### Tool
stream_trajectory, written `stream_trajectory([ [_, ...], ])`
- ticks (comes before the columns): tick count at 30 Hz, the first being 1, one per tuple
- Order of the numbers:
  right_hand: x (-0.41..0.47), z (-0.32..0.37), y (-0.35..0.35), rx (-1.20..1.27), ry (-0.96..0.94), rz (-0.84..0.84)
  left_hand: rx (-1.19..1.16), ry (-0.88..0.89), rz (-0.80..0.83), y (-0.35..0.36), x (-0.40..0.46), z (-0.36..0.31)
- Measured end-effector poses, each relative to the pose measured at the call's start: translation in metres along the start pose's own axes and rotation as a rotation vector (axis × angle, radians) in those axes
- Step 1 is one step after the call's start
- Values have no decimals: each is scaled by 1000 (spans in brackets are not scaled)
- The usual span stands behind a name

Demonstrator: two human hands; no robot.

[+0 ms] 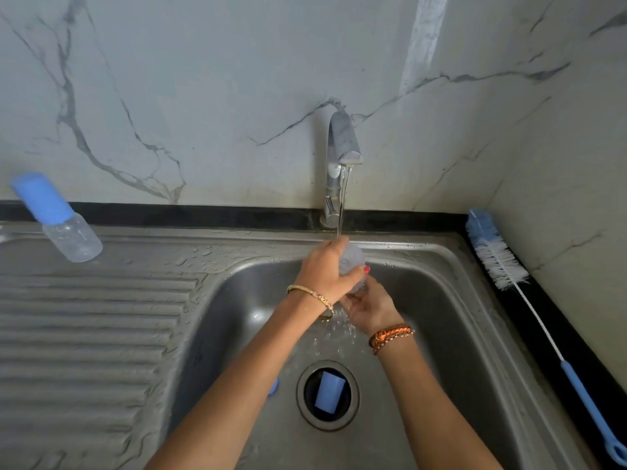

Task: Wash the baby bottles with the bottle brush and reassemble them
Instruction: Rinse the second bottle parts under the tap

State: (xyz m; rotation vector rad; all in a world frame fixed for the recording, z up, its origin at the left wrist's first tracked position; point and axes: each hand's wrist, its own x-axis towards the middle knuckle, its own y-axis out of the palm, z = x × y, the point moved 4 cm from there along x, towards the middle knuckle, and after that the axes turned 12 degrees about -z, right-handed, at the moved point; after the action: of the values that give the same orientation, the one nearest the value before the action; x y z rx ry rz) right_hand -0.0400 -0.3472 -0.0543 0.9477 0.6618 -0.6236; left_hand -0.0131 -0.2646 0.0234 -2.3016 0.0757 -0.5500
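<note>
Bottle [353, 266] under running water, gripped by left fingers [334, 252], right fingers [356, 300] curled beneath.

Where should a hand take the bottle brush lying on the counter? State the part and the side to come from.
Grip the bottle brush by its blue handle, the thick end nearest the person. Come from above on the sink side, because the wall runs close along its far side. Fingers should close across the handle; the bristle head is soft and the wire stem thin.

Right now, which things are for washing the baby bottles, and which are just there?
For the job: clear bottle in both hands, capped bottle, bottle brush, blue cap in drain, tap, sink.
Just there: marble wall, bangles.
</note>
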Motion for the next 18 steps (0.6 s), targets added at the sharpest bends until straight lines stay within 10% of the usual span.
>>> stream_trajectory([
  [6,-6,21,19,-283,-203,12,-148,-316,-152,-13,-18,21],
  [12,-39,36,59,-927,-809,83,-1194,-1065,-43,14,-47,53],
  [18,-70,20,73,-1365,-1297,319,-1518,-881,116,34,-37,38],
])
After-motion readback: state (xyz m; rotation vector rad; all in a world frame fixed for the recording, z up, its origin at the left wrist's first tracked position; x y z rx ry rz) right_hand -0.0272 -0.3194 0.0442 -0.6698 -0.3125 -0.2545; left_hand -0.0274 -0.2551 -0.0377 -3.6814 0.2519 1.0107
